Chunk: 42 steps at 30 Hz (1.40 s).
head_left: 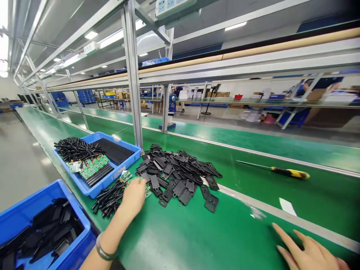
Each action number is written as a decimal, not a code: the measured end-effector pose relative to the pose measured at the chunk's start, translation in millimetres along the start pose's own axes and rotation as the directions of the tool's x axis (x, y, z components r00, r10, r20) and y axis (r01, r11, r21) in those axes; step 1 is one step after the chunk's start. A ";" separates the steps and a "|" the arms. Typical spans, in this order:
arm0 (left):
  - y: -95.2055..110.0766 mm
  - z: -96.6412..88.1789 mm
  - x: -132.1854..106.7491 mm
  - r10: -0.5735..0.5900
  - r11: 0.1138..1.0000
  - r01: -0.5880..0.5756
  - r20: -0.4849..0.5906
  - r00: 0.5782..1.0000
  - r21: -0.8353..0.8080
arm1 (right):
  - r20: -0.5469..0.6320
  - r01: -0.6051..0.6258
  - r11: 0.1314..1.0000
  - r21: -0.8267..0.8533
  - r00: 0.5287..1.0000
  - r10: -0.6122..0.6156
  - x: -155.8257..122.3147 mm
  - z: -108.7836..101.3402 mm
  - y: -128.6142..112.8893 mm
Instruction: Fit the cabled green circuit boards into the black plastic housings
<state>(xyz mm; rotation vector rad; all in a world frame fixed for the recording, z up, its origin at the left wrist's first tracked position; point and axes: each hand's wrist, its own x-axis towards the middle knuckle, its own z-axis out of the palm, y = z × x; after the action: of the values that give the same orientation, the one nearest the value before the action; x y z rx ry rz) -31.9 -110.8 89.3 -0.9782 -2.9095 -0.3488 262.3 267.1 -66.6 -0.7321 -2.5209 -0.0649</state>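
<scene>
My left hand (134,197) reaches down onto a bunch of green circuit boards (125,176) with black cables (108,198) attached. Its fingers curl downward, and the fingertips are hidden behind the hand, so what they grip is not visible. Just right of it lies a heap of flat black plastic housing parts (180,174). Over the bench at the lower right, my right hand (306,249) is open, fingers apart, holding nothing. A small white paper piece (287,206) lies beyond it.
A blue tray (94,193) holds more cabled boards and black strips. Nearer, a blue bin (66,191) contains black plastic parts. A yellow-and-black screwdriver (289,172) lies on the green bench (180,240). A metal post (132,75) rises behind the heap.
</scene>
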 end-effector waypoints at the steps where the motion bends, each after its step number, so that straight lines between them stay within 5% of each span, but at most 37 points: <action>1: -17.1 -1.9 0.3 -0.097 0.993 0.098 -0.022 0.995 0.071 | 0.002 0.021 1.000 0.013 1.000 -0.021 6.4 -5.5 -12.3; 5: -62.3 -8.9 1.7 -0.204 0.966 0.203 -0.013 0.979 0.162 | 0.108 0.108 0.937 0.332 0.983 -0.152 32.8 -39.9 -81.6; 9: -47.6 -22.3 -1.0 -0.151 0.975 0.162 -0.084 0.985 0.150 | 0.335 -0.045 0.712 0.701 0.902 -0.273 52.5 -68.0 -154.9; 12: -10.8 -22.6 -1.0 0.094 0.988 -0.094 -0.009 0.996 -0.122 | 0.444 -0.316 0.361 0.878 0.819 -0.363 61.0 -70.6 -199.8; 15: 17.8 -5.4 11.6 0.396 0.863 -0.347 0.068 0.916 -0.366 | 0.571 -0.635 -0.156 0.756 0.757 -0.318 64.6 -62.5 -231.2; 17: 23.8 9.8 28.0 0.448 0.870 -0.423 0.044 0.893 -0.254 | 0.643 -0.686 -0.387 0.617 0.722 -0.255 66.6 -57.2 -241.3; 19: 21.1 21.1 46.9 0.443 0.894 -0.441 0.016 0.896 -0.077 | 0.668 -0.673 -0.462 0.578 0.715 -0.206 69.6 -55.2 -242.3; 26: 6.6 12.7 82.5 0.442 0.894 -0.439 0.019 0.897 -0.085 | 0.522 -0.537 -0.206 0.818 0.844 -0.125 81.4 -68.1 -217.6; 31: 27.0 7.5 83.0 0.391 0.868 -0.394 -0.073 0.917 -0.302 | 0.398 -0.398 0.017 0.917 0.913 -0.089 85.9 -74.2 -206.7; 33: 45.8 15.2 78.7 0.345 0.687 -0.288 -0.050 0.937 -0.667 | 0.322 -0.316 0.110 0.942 0.945 -0.048 87.3 -74.8 -203.3; 35: 67.5 26.4 71.5 0.336 0.276 -0.042 0.056 0.940 -0.960 | 0.261 -0.258 0.185 0.948 0.965 0.008 88.7 -74.4 -200.5; 37: 87.9 37.8 62.2 0.381 -0.060 0.186 0.149 0.912 -0.981 | 0.228 -0.230 0.245 0.942 0.973 0.036 90.1 -73.5 -198.8; 39: 103.2 46.8 52.5 0.396 -0.210 0.287 0.187 0.899 -0.935 | 0.182 -0.187 0.317 0.930 0.982 0.044 91.2 -72.6 -198.5; 42: 114.1 54.5 40.5 0.366 -0.267 0.309 0.201 0.909 -0.913 | 0.073 -0.076 0.447 0.891 0.997 0.024 91.8 -72.2 -200.3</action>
<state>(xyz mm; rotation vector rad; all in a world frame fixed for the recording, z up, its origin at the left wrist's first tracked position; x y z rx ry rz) 5.6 13.9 63.5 -1.1112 -1.9796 -3.3410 126.3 127.9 59.4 -0.3215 -2.0871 1.2551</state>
